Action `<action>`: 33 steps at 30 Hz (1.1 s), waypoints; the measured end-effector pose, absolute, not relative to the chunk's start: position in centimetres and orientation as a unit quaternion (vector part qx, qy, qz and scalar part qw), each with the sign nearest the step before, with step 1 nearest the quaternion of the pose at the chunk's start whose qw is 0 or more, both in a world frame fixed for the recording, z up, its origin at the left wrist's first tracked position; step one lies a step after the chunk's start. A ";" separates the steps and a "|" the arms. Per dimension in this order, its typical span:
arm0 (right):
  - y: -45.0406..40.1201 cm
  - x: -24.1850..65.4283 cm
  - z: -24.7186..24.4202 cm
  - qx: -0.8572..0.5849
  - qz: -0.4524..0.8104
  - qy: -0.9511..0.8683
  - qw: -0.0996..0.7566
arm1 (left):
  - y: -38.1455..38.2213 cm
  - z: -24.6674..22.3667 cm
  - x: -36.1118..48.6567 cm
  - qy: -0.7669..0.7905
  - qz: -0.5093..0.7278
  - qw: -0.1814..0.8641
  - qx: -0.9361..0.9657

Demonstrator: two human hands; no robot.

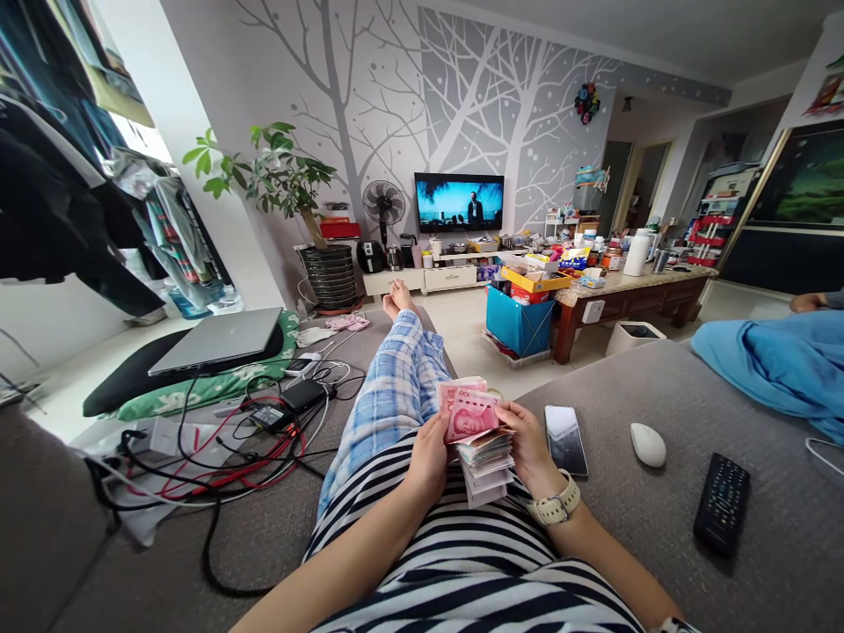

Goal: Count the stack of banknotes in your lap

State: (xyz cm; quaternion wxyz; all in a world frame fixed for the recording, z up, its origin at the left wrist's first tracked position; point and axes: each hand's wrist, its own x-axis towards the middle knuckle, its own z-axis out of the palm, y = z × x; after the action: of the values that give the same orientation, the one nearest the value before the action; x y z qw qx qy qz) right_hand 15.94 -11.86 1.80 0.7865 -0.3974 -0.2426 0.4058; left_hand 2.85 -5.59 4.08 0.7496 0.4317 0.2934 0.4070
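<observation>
Above my lap I hold a thick bunch of banknotes. My left hand grips the left edge of the red 100 notes, which fan out at the top. My right hand is closed round the right side of the folded stack of banknotes, its thumb on the top red note. Paler notes hang down below, their lower ends loose. A cream watch is on my right wrist. Just right of that hand lies a smartphone on the sofa.
A white mouse and a black remote control lie on the sofa to the right, near a blue cloth. Tangled cables and a closed laptop are at left. Beyond stands a cluttered table. Another person's hand shows far right.
</observation>
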 end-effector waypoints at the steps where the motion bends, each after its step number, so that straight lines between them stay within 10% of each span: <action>1: -11.9 15.9 1.8 -0.397 0.405 -0.242 0.787 | -5.6 4.1 2.8 0.293 0.405 0.751 0.432; 33: -12.1 16.0 1.9 -0.409 0.389 -0.254 0.785 | -5.4 3.6 2.8 0.236 0.391 0.776 0.435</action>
State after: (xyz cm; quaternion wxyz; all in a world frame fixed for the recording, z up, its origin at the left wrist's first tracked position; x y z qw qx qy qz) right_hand 15.96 -12.14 1.93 0.7852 -0.4091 -0.2542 0.3893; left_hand 2.85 -5.44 3.58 0.7760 0.4348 0.2361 0.3913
